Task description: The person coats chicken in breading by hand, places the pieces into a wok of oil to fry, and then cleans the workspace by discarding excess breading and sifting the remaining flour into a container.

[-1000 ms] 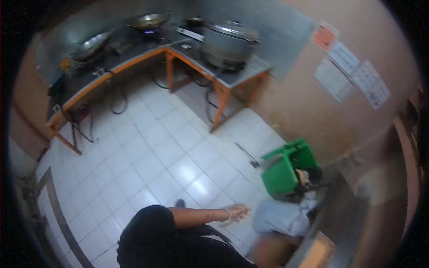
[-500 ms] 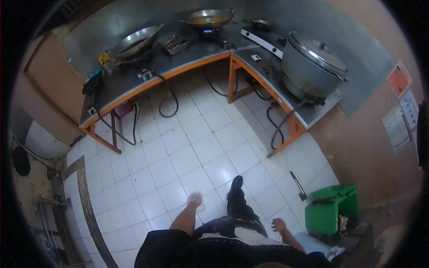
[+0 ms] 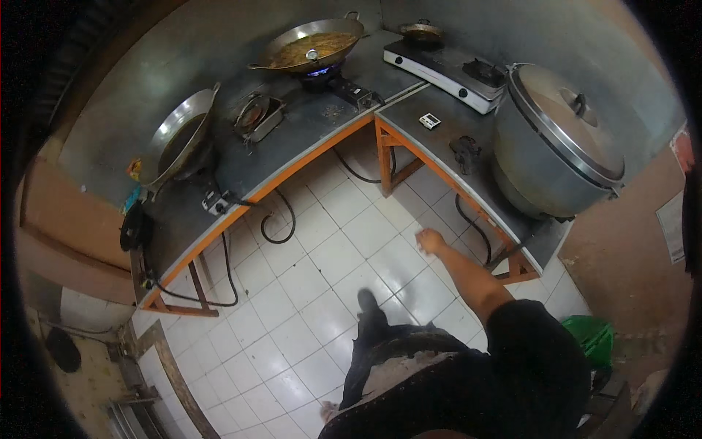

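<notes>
My right hand (image 3: pixel 430 240) reaches forward over the floor, loosely curled with fingers apart and nothing seen in it. It is nearest the right-hand counter (image 3: pixel 468 189), apart from its orange frame. My left hand (image 3: pixel 329 411) hangs low beside my leg, blurred and partly covered by my clothing, so its fingers cannot be made out. On that counter lie a small white device (image 3: pixel 430 121) and a dark crumpled cloth (image 3: pixel 466 152). A large lidded metal pot (image 3: pixel 534 164) stands at its right end. Ahead, a wok (image 3: pixel 311 45) of bubbling oil with a round dial sits over a blue flame.
A second wok (image 3: pixel 179 135) and a metal tray (image 3: pixel 265 126) stand on the left counter. A two-burner stove (image 3: pixel 439 75) carries a small pan (image 3: pixel 420 31). Black hoses (image 3: pixel 289 233) hang below the counters. A green bin (image 3: pixel 589 338) stands at the right.
I have moved closer to the counters. My right hand has swung forward and up from beside my leg. My left hand has swung back and down to the lower edge.
</notes>
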Tool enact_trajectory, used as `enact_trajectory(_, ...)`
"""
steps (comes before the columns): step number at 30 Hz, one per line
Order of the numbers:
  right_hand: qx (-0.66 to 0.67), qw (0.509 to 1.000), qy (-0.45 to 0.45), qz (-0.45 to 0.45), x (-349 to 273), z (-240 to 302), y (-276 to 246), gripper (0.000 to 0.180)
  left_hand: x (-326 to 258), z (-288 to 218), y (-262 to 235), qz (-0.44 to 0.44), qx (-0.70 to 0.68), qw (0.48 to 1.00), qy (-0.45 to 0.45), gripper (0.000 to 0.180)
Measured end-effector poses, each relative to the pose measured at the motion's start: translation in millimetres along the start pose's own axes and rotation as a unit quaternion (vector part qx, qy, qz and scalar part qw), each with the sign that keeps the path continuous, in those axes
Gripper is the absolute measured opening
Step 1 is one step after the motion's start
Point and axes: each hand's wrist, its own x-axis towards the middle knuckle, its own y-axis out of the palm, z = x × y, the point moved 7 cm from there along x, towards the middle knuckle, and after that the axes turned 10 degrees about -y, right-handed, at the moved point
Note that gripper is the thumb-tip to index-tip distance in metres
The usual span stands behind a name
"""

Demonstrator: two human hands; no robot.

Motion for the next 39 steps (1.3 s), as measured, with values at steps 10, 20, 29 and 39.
enact_trajectory(10, 0.22, 0.869, 0.124, -0.425, 255, 123, -208, 0.041, -30, -255, 224, 0.037, 0.207, 0.968, 0.14, 0.022)
enact_trajectory(20, 0.248, 0.864, 0.183, -0.398, 326, 96, -256, 0.039, -124, -566, 365, 0.018, -0.064, 0.966, 0.248, 0.019)
enact_trajectory(29, -0.079, 0.878, 0.197, -0.43, 301, 104, -288, 0.037, -43, -526, 490, 0.052, 0.434, 0.873, 0.219, 0.027)
enact_trajectory(39, -0.311, 0.855, 0.076, -0.408, 198, 95, -279, 0.042, -51, -558, 540, 0.013, 0.602, 0.732, 0.318, 0.027)
